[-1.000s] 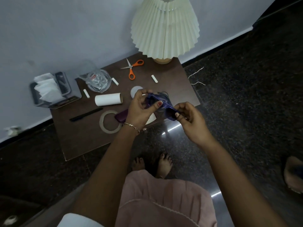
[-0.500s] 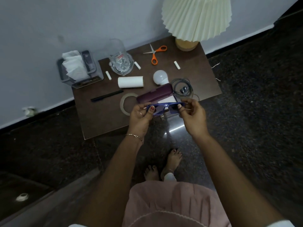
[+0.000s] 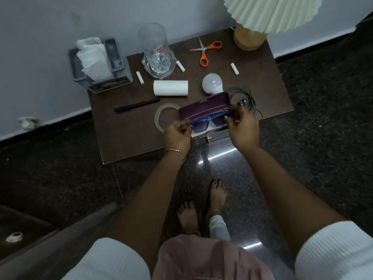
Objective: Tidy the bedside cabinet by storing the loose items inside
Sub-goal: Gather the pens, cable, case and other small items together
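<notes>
The top edge crops the lamp shade (image 3: 270, 13); the case (image 3: 203, 108) hides part of the tape ring (image 3: 157, 119).

Places are given from the roll (image 3: 170, 88), which is laid on its side on the cabinet (image 3: 129, 138). The glass (image 3: 156, 51) is stood just behind it, and the tissue holder (image 3: 99, 65) is set behind and left. The bulb (image 3: 212, 84) is laid just right, the coiled cable (image 3: 242, 98) farther right. The scissors (image 3: 205, 51) and lamp (image 3: 249, 38) are placed behind and right. The pen (image 3: 137, 106), tape ring (image 3: 161, 116) and case (image 3: 203, 108) are laid in front, with the sunglasses (image 3: 207, 124) held before the case.
</notes>
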`<state>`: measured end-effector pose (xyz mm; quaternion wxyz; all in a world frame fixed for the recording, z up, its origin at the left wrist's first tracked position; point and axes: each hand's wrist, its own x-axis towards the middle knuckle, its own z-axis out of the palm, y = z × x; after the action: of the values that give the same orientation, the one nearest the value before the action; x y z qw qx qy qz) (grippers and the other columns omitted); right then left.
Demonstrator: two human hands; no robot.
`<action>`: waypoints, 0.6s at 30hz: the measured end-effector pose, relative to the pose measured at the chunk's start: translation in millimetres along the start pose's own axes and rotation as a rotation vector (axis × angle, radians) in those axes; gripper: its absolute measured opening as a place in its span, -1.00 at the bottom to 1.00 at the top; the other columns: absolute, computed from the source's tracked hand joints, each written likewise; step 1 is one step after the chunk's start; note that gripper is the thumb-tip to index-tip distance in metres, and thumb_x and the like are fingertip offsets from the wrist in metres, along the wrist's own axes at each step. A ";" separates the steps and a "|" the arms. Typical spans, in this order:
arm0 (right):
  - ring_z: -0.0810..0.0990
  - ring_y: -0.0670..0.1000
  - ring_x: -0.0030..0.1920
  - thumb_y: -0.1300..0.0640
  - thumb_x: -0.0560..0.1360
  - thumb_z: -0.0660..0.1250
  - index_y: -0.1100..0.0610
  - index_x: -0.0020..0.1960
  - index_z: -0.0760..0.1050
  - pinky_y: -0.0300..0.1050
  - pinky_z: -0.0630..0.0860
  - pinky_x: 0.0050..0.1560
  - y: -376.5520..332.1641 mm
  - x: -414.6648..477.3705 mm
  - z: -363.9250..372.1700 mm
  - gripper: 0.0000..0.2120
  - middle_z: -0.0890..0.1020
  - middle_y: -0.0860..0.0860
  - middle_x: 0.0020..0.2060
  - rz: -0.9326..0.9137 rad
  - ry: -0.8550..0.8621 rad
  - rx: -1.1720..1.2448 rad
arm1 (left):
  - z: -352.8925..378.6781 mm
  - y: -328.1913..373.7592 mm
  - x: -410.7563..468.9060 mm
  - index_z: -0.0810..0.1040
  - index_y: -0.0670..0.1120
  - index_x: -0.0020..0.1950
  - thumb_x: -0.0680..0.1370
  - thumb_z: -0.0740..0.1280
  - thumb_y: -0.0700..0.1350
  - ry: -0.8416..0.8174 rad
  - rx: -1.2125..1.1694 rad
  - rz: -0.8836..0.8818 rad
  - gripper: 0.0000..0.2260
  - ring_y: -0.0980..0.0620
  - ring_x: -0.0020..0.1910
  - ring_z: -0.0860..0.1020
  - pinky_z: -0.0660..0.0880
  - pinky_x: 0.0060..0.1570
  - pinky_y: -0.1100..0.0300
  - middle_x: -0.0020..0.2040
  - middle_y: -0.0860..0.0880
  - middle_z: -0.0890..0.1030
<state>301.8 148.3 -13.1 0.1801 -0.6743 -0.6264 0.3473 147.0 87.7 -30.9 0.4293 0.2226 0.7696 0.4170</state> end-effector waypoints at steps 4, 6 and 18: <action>0.61 0.13 0.01 0.21 0.50 0.32 0.11 0.20 0.51 -0.11 0.47 -0.05 7.5 -3.8 8.2 -0.72 0.67 0.10 0.01 -0.026 0.035 -0.102 | 1.3 -9.7 4.9 0.56 -0.28 0.05 0.48 0.35 -0.34 0.047 0.013 -0.040 -0.84 0.08 -0.24 0.55 0.52 -0.08 0.17 -0.22 -0.01 0.59; 0.60 0.12 0.02 0.20 0.49 0.34 0.10 0.16 0.53 -0.12 0.47 -0.06 9.3 -4.9 10.7 -0.76 0.66 0.09 0.01 -0.036 0.039 -0.118 | 0.9 -12.8 4.6 0.55 -0.29 0.02 0.46 0.35 -0.35 0.068 0.012 -0.039 -0.86 0.21 -0.33 0.53 0.51 -0.14 0.24 -0.26 0.05 0.56; 0.56 0.11 0.09 0.31 0.46 0.33 0.16 0.21 0.47 0.01 0.50 0.13 18.3 -13.5 16.6 -0.67 0.59 0.11 0.10 0.184 0.080 0.075 | 0.2 -11.8 0.2 0.61 -0.18 0.04 0.45 0.34 -0.34 0.005 0.070 -0.020 -0.80 -0.01 -0.08 0.61 0.58 0.06 0.01 -0.07 -0.08 0.65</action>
<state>303.8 129.3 -33.8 0.1972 -0.7351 -0.5407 0.3583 147.3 81.4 -40.9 0.4235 0.2289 0.7869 0.3860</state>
